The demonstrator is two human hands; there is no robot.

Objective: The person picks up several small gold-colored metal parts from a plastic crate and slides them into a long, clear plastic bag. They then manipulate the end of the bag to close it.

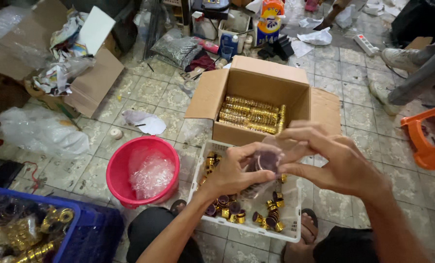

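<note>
Already, the blue crate (88,229) at near left held bagged gold caps, and the red bucket (142,170) held clear bags. My left hand (234,170) and right hand (332,160) both pinched a small purple cap in a clear bag (267,159) above the white tray (288,234), where loose caps remained. The cardboard box (261,104) beyond was part full.

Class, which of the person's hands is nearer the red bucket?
Left. The left hand is just right of the red bucket; the right hand lies farther right, beyond the left.
</note>
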